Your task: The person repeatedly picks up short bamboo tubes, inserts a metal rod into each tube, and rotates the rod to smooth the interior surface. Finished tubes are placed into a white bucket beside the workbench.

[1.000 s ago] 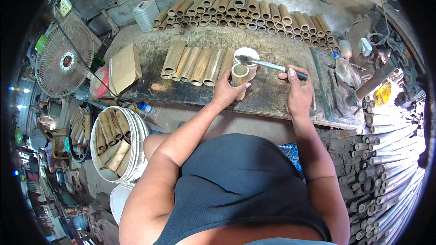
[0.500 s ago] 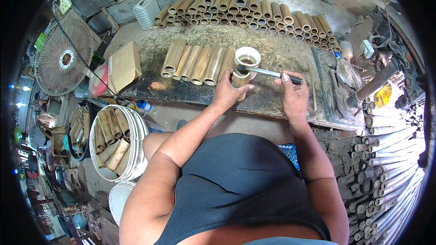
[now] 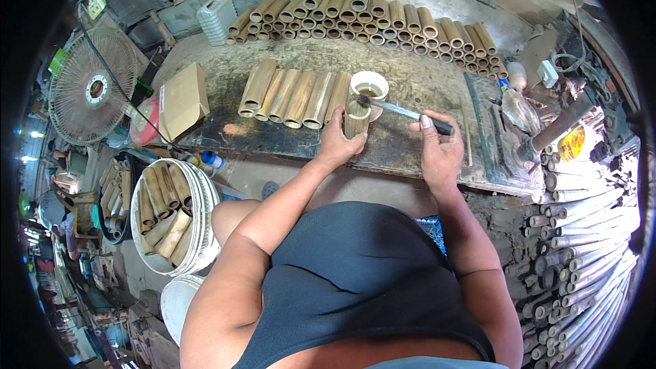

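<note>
Head view has the left hand (image 3: 337,142) gripping a bamboo tube (image 3: 356,125) near the table's (image 3: 427,92) front edge, the right hand (image 3: 438,150) pinching a brush (image 3: 395,107) by its mouth, where a sideways jerk might, I'd say, tip the white cup (image 3: 370,77) just beyond.

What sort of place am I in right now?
Probably a small bamboo workshop: short cut tubes are stacked along the back of a worn workbench, more sit in a white bucket, and long pale poles lie piled at the right.
</note>
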Tool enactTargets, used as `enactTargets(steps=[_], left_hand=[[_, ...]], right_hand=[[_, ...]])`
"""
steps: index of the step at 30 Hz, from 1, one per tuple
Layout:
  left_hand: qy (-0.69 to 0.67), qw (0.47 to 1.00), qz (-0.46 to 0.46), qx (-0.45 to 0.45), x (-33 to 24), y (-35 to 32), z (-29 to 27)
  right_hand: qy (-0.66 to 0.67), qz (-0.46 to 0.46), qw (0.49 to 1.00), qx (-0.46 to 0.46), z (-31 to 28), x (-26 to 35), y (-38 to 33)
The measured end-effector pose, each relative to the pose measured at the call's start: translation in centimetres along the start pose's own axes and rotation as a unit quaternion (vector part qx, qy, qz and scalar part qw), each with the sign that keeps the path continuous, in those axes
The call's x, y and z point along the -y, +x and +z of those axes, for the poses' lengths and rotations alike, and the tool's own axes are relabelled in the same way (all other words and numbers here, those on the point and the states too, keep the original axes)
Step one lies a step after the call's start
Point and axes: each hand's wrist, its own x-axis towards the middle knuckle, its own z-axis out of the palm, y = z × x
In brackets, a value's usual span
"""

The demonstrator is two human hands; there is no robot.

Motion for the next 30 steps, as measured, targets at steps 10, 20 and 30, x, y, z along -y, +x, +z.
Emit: enactTargets(steps=[10, 20, 30], left_hand=[[0.032, 0.999, 0.023, -0.021, -1.2, -0.1, -0.3], [-0.017, 1.0, 0.015, 0.006, 0.3, -0.1, -0.2], [0.116, 0.986, 0.09, -0.079, -0.6, -0.4, -0.3]], right_hand=[[-0.036, 0.007, 0.999, 0.01, 0.6, -0.2, -0.5], [0.0, -0.001, 1.0, 0.027, 1.0, -0.5, -1.4], [-0.03, -0.032, 0.999, 0.008, 0.8, -0.7, -1.5]])
